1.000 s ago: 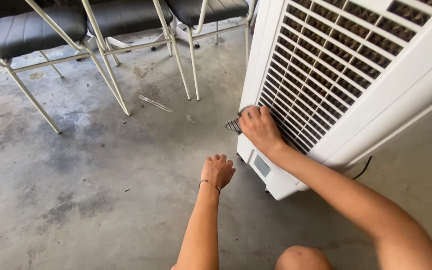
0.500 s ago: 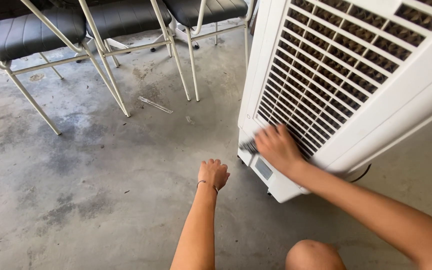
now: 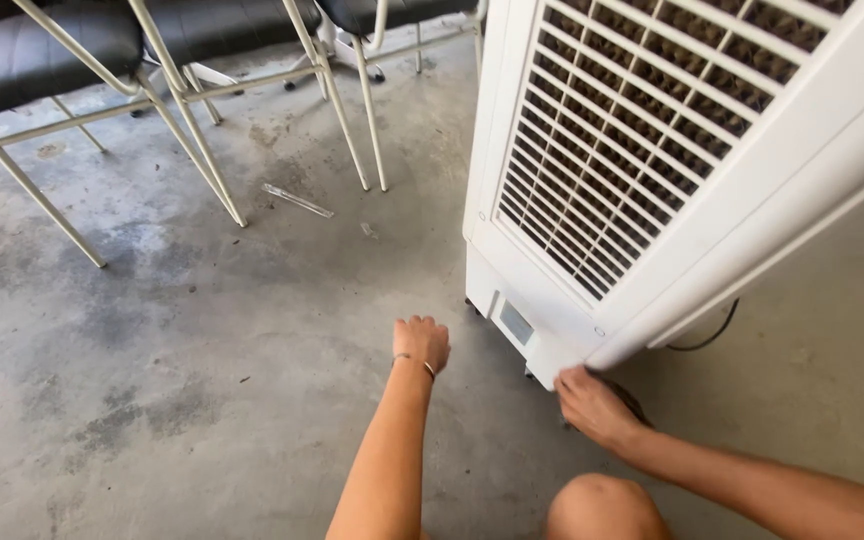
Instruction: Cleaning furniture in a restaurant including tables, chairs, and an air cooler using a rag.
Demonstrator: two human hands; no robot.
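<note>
A tall white air cooler (image 3: 752, 180) stands on the concrete floor, its slatted front grille (image 3: 632, 150) facing me. My right hand (image 3: 592, 405) is down at the cooler's lower front corner, closed over a dark brush-like thing (image 3: 636, 399) that is mostly hidden behind the fingers. My left hand (image 3: 422, 342) is curled into a fist with its knuckles on the floor, just left of the cooler's base, and wears a thin bracelet at the wrist. A small grey window (image 3: 515, 323) sits low on the cooler between my two hands.
Black-seated chairs with pale metal legs (image 3: 182, 130) stand at the back left. A thin pale stick (image 3: 297, 200) lies on the floor near them. A dark cable (image 3: 707, 335) trails from behind the cooler. My bare knee (image 3: 602, 505) is at the bottom edge.
My right hand has slid from the lower left of the grille down to the cooler's bottom corner. My left fist has stayed on the floor.
</note>
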